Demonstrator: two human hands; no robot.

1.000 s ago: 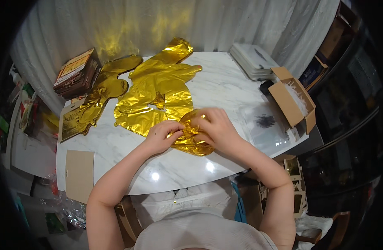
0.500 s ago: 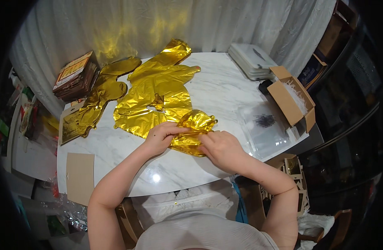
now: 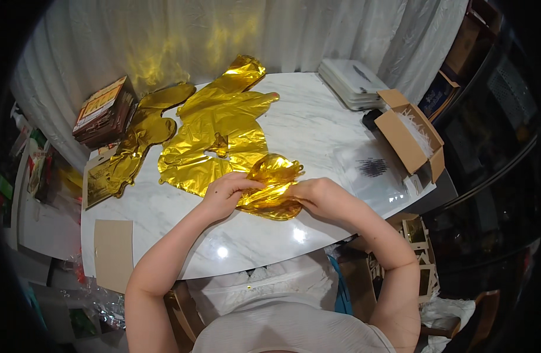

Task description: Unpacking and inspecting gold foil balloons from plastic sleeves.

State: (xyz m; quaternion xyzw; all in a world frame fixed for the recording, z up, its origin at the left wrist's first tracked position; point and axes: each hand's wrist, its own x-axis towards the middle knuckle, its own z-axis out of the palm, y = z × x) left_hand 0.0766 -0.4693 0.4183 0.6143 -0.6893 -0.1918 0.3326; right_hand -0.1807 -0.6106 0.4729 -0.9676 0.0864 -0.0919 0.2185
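Both my hands work on a crinkled gold foil balloon (image 3: 270,203), lying flat and uninflated near the front middle of the table. My left hand (image 3: 226,193) pinches its left side between thumb and fingers. At its right edge my right hand (image 3: 318,195) is closed on the foil, fingertips partly hidden. Just beyond spreads a larger flat gold foil balloon (image 3: 223,120) with a hole low in its middle; the foil in my hands touches or overlaps its near edge, and I cannot tell whether they are joined.
Darker gold foil (image 3: 150,129) lies at the left by a stack of brown cards (image 3: 102,115). A beige card (image 3: 113,253) overhangs the front-left edge. At right are stacked plastic packs (image 3: 354,85), an open cardboard box (image 3: 397,144) with transparent straws, and transparent bags (image 3: 370,182).
My right hand has shifted slightly right and turned, still closed on the foil's right edge. My left hand keeps its pinch. The whole view has moved a little.
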